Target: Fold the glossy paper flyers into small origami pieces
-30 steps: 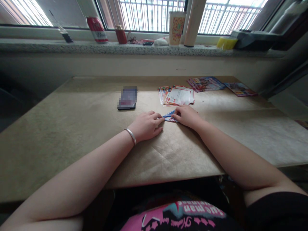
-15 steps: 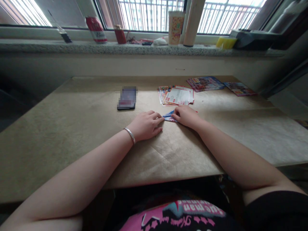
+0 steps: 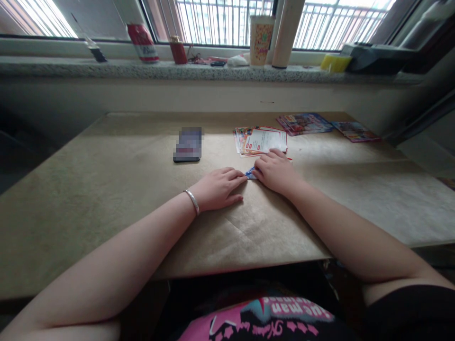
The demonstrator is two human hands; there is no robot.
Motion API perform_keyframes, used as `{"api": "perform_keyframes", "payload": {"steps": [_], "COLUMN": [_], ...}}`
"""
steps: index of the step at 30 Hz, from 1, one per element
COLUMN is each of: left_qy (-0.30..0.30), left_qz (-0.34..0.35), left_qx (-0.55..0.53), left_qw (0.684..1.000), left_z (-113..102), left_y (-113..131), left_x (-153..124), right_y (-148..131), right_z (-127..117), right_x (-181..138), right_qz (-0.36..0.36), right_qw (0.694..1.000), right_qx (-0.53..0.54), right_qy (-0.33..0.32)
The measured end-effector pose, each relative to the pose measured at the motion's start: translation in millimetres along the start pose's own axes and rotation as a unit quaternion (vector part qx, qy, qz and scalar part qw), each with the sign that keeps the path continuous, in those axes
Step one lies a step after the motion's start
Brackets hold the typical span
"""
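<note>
A small folded paper [image 3: 251, 174], blue and white, lies on the table under my right hand, which hides most of it. My right hand [image 3: 276, 171] is closed over the paper, fingers bent and pressing it down. From the left, my left hand [image 3: 222, 188], with a silver bangle at the wrist, rests with its fingers stretched out and apart. Its index fingertip touches the pointed left end of the paper. Just beyond my right hand sits a loose pile of printed sheets [image 3: 265, 140], white on top with red edges.
A dark phone [image 3: 188, 144], partly blurred, lies left of the pile on the beige table [image 3: 106, 189]. Two stacks of colourful cards [image 3: 307, 123] and leaflets [image 3: 355, 131] sit at the back right. Along the window sill stand a can [image 3: 142, 43], a red lighter-like object [image 3: 178, 51] and a patterned cup [image 3: 262, 41].
My right hand has flattened further over the folded paper, covering more of it, its fingers reaching nearer the pile. My left hand has shifted slightly right.
</note>
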State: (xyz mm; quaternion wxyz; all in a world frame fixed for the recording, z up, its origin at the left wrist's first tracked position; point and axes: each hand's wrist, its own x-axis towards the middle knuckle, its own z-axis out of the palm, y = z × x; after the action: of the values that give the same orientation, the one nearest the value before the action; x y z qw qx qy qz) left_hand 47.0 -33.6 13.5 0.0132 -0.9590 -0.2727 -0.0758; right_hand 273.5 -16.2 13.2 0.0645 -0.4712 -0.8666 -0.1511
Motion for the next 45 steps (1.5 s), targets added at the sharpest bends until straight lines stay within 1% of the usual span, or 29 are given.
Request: {"api": "perform_keyframes", "payload": {"steps": [4,9,15,21,34,45], "left_qy": [0.002,0.011,0.024,0.016,0.018,0.012], "left_qz": [-0.002,-0.009,-0.016,-0.022,-0.029,-0.038], "left_qx": [-0.007,-0.010,-0.009,0.003,0.024,0.041], "left_qw": [1.000,1.000,1.000,1.000,0.999,0.998], "left_z": [-1.2,-1.0,-0.2,-1.5,-3.4,-3.3], "left_y": [0.2,-0.8,-1.2,0.6,4.3,5.4], "left_x": [0.3,0.9,1.0,2.3,5.5,5.8], "right_y": [-8.8,-4.8,2.3,4.4,5.4,4.9], "right_z": [-0.8,2.8,7.0,8.9,7.3,3.7], "right_x": [2.3,4.6,7.4,8.2,8.6,12.3], "right_qz": [0.005,0.046,0.073,0.089,0.101,0.103], "right_qw": [0.999,0.991,0.984,0.978,0.974,0.979], "right_qx": [0.035,0.112,0.149,0.181,0.194,0.153], "right_qy": [-0.018,-0.052,-0.057,-0.054,-0.058,-0.090]}}
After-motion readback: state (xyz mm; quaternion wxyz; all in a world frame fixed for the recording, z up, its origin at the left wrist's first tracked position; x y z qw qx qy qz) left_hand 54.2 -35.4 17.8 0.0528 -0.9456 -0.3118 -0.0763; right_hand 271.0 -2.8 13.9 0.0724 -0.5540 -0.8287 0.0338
